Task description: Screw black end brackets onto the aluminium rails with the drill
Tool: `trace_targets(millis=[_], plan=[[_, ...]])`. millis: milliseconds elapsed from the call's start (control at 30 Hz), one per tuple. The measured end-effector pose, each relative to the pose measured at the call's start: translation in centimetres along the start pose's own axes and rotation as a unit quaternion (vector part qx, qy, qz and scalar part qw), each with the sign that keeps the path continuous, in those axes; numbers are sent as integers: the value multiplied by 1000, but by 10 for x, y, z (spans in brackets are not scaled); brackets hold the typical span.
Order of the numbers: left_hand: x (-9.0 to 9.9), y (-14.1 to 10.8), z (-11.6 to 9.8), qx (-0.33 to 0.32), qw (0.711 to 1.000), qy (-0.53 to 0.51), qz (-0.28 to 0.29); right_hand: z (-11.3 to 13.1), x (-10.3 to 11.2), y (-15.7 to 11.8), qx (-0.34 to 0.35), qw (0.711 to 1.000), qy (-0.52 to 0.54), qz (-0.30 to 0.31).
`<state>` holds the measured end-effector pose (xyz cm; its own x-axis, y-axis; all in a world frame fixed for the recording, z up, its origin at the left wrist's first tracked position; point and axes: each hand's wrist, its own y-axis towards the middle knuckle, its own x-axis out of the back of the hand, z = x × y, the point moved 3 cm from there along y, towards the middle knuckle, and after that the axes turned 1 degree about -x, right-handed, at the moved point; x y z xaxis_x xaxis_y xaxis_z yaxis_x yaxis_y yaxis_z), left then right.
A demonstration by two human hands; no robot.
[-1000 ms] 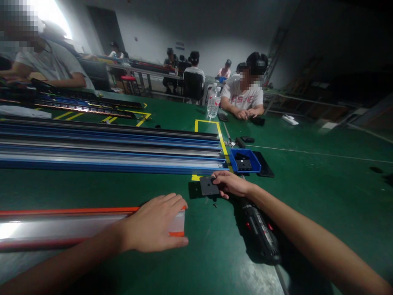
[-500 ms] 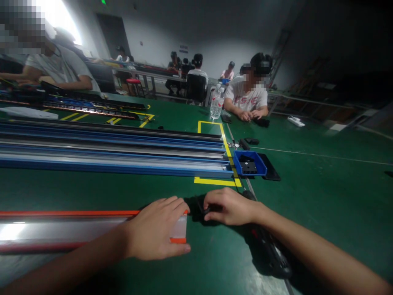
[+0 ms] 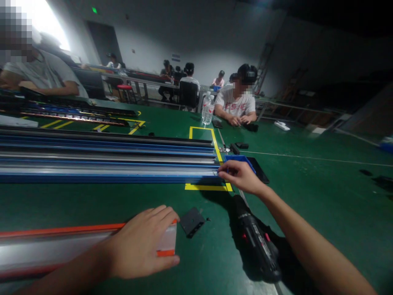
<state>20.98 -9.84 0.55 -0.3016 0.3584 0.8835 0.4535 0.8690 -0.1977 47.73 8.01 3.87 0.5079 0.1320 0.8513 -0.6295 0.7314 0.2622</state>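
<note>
My left hand [image 3: 144, 241] lies across the end of an orange-edged metal channel [image 3: 167, 239], fingers over its far edge and thumb at the near edge, gripping it. Just right of that end, a flat black end cap [image 3: 192, 222] lies on the table with a tiny dark screw [image 3: 208, 219] beside it. My right hand [image 3: 241, 175] is at the right end of the blue metal channel [image 3: 172, 179], thumb and fingertips pinched together; what is between them, if anything, cannot be made out. It partly covers a blue bin [image 3: 251, 164].
A black cordless drill [image 3: 256, 241] lies under my right forearm. Behind the bin is a dark flat tablet-like thing [image 3: 260, 170]. Yellow tape [image 3: 208, 187] marks the green table. Water bottles [image 3: 207, 112] stand near a seated person [image 3: 238, 100] across the table.
My right hand has left the black end cap on the table and moved up to the blue channel's end. My left hand stays on the orange-edged channel. The view has shifted slightly.
</note>
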Motion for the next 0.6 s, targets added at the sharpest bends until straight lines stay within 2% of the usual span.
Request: trace_targets(millis=[33,100,200,267,400,600], plan=[[0,0,1,0,1000,-1,1,-20,12,1,-62,994,-83,-37],[-2,-1,3,1,1000,-2,3,-53,27,1,-115,981,-140,-65],[-4,-2,6,-9,1000,0,-3,-81,30,-1,-152,969,-188,-41],[-5,-2,6,-18,1000,1,-8,-84,24,-1,-160,963,-215,-11],[-2,-1,4,-17,1000,-5,-2,-75,13,5,-154,952,-264,35],[-1,0,2,-11,1000,2,17,-64,9,10,-156,933,-317,64]])
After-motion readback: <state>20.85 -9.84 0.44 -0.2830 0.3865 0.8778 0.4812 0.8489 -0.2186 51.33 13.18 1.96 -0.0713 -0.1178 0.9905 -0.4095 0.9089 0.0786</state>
